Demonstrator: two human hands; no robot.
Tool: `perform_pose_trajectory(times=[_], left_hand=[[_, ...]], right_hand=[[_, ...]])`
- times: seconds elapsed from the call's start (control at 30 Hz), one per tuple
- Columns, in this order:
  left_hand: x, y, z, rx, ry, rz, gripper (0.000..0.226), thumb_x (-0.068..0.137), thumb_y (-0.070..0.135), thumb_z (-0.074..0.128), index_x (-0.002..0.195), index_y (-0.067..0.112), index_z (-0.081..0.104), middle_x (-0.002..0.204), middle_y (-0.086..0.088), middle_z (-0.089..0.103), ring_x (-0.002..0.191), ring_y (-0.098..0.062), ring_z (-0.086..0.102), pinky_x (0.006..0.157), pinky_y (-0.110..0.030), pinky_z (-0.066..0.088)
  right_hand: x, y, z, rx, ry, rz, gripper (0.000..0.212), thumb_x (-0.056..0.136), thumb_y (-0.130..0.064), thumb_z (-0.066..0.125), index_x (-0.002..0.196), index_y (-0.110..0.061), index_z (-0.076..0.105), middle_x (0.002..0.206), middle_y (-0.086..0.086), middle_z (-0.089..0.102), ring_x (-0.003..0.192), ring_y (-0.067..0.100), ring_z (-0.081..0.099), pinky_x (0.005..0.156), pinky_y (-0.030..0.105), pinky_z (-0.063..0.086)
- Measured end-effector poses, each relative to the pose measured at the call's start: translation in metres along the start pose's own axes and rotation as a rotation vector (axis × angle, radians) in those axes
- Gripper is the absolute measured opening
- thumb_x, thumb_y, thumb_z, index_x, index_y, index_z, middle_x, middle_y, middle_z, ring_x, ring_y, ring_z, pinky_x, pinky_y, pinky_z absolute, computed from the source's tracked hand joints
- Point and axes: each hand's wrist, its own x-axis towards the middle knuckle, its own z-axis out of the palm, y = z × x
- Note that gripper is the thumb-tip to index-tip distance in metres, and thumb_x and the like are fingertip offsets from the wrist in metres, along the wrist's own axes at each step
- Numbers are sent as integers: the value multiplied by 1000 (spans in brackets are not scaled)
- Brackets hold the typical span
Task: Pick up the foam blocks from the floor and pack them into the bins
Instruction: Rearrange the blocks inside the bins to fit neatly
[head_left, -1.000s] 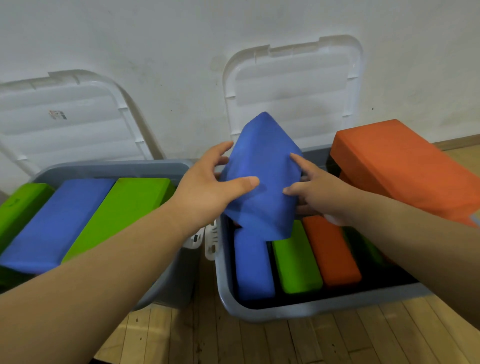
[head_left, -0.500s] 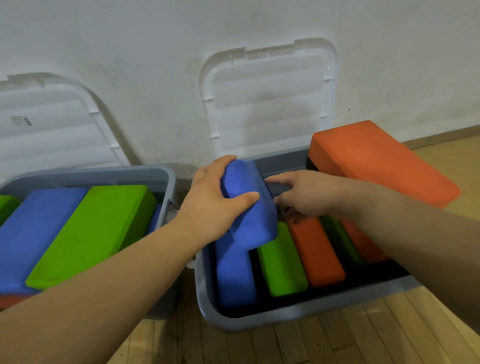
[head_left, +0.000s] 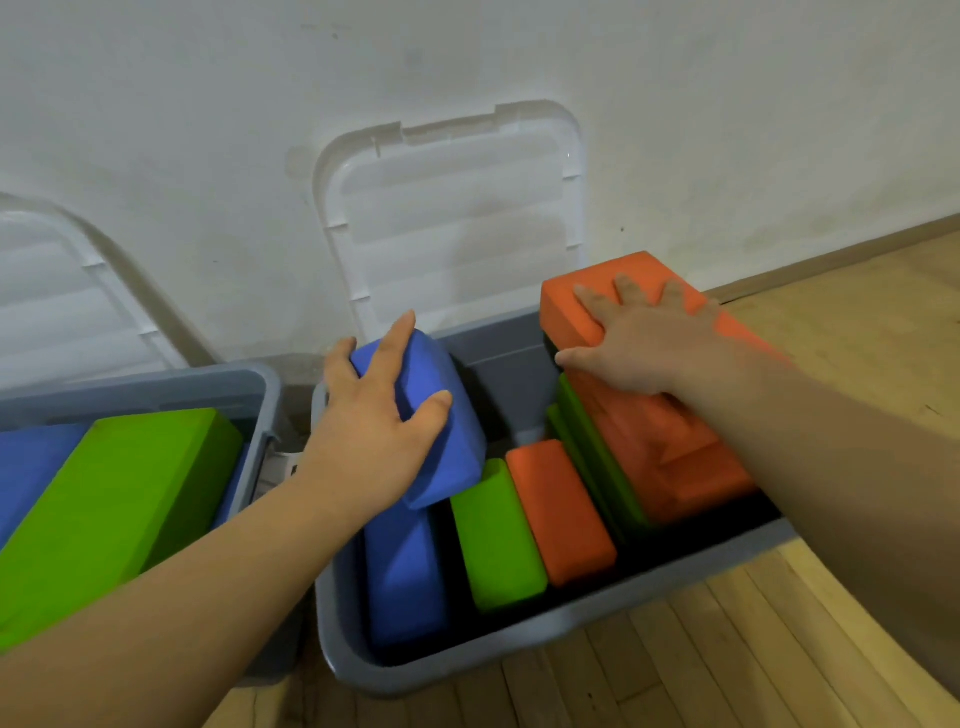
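Head view, single frame.

**Hands.** The left hand (head_left: 374, 431) grips a blue block (head_left: 447, 431), thumb on the near face and fingers wrapped over the far top edge. The right hand (head_left: 644, 343) lies flat with straight fingers, pressing on the top of a big orange block (head_left: 571, 306). The two hands are well apart.

**Blocks.** The blue block is tilted. Its low end rests on a second blue block (head_left: 405, 571) along the left wall of the right bin (head_left: 519, 654). The big orange block sits slanted over the bin's far right corner, on top of other orange and green pieces. That stack is motion-blurred, so I cannot count it reliably. A green block (head_left: 496, 540) and a small orange block (head_left: 561, 514) lie side by side on the bin floor between the two.

**Handling (judgement).**
- The foam looks light, with a matte skin that should not slip.
- It probably gives a little under the fingers and is not fragile.
- The best hold is across the narrow width, one-handed.
- A flat palm suits pushing a block down into a gap (snug fits likely need pressing, not dropping).

**Surroundings.** The left bin (head_left: 249, 384) stands just beside the right one and holds a wide green block (head_left: 130, 493) next to another blue one. The floor (head_left: 727, 649) is pale wood planks. A white lid (head_left: 452, 218) leans on the white wall behind each bin.
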Motion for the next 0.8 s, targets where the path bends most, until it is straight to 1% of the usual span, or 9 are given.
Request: perform_pose_trajectory(times=[0.03,0.07,0.1,0.23,0.33,0.43,0.57,0.67,0.8], left_hand=[[0,1,2,40,-9,-4,91,89,61,63,156,59,1,168,-4,-9,113,-10,62,100,-34,41],[0,1,6,88,-21,-8,100,83,67,65,154,60,-5,167,-4,-12,124,-30,58,101,-39,44],[1,1,9,130,-29,-5,106,79,70,67,153,61,-9,167,-4,-14,126,-39,55,100,-40,46],[6,5,17,171,-20,5,108,81,64,71,150,65,-12,167,-2,-13,118,-39,59,91,-36,49],[17,10,13,232,-17,5,101,85,59,67,149,65,-11,167,-2,-15,108,-41,63,85,-39,52],[27,26,9,320,-56,-18,94,88,55,60,153,62,-7,167,-2,-18,108,-40,63,82,-39,53],[49,55,11,451,-129,-19,88,93,51,55,160,48,-2,169,-7,-15,125,-42,55,91,-40,45],[68,64,16,525,-152,-59,85,95,52,49,162,41,-2,168,-14,-9,125,-44,54,100,-43,44],[89,56,29,556,-175,-154,80,98,53,41,163,37,-4,168,-16,-7,131,-45,50,102,-46,42]], right_hand=[[-1,-3,1,-3,10,-9,93,82,-89,39,156,-55,-5,171,-5,-10,153,47,-7,116,74,2],[-3,-5,4,-2,14,-17,93,82,-88,39,157,-54,-4,171,-5,-9,153,48,-7,115,75,2],[-4,-6,6,1,17,-22,93,82,-88,39,157,-53,-3,171,-4,-9,153,48,-7,115,75,2],[-2,6,4,25,30,-33,95,80,-89,38,159,-50,1,171,-5,-3,154,45,-2,118,71,6],[2,17,2,46,55,-33,94,80,-90,33,159,-50,4,171,-8,1,155,41,3,119,68,11],[4,18,0,57,43,-37,90,81,-89,34,158,-49,11,171,-7,4,155,40,5,119,67,11],[8,17,-7,66,56,-43,87,82,-87,36,158,-46,20,170,-3,11,154,41,10,118,68,14],[11,23,-9,69,92,-29,86,82,-87,35,157,-45,24,170,-1,11,153,44,9,117,71,10],[9,23,-1,81,78,-30,87,84,-86,34,159,-46,16,170,-3,8,153,43,4,117,72,6]])
